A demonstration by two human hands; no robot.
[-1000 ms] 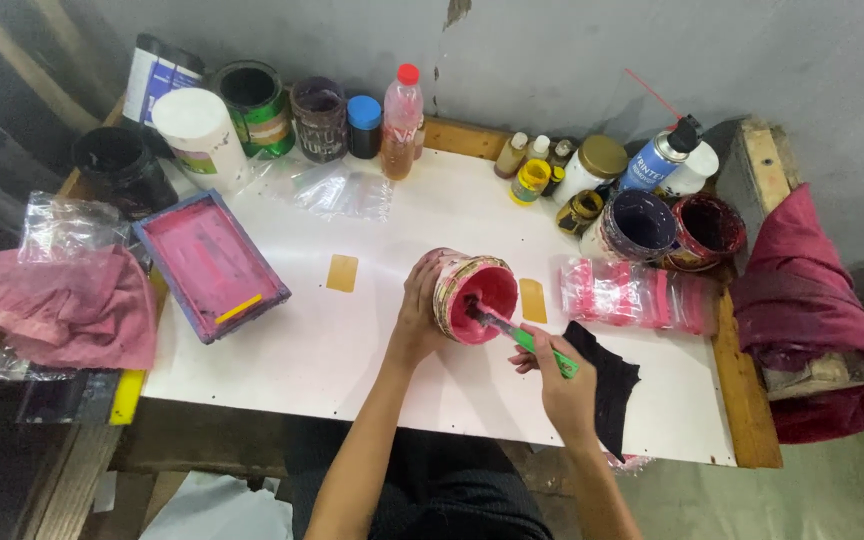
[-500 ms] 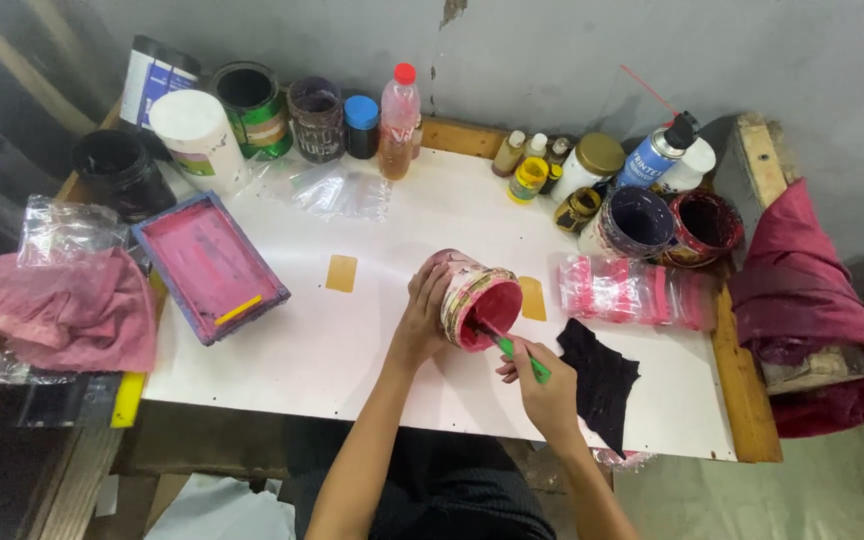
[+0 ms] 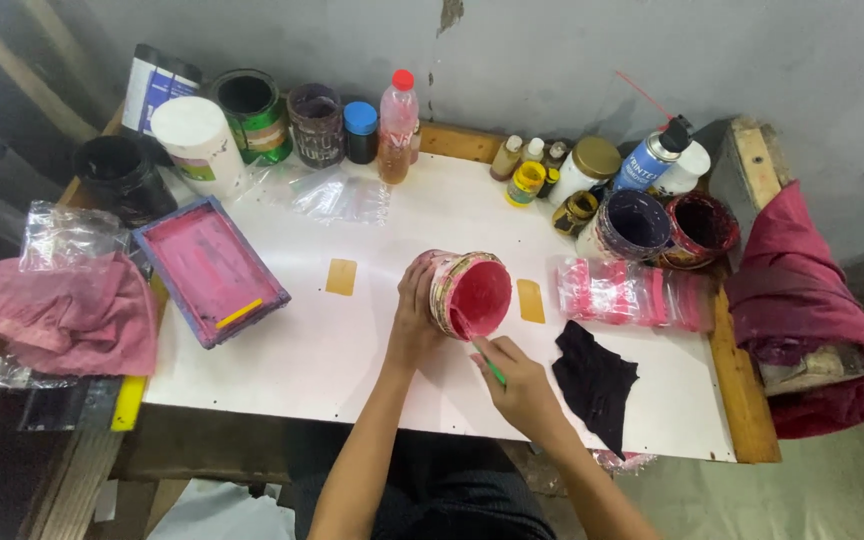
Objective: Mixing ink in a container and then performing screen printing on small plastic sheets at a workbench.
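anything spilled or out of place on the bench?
No spill visible on the white tabletop. The pink paint tub is tipped toward the person, held by the left hand while the right hand works a green stick in it. Paint stays inside.

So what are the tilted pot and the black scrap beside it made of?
The pot, held by the left hand, looks like a paint-smeared tin or plastic tub, glossy pink inside; which, I cannot tell. The black scrap seems cloth: matte, limp, ragged-edged.
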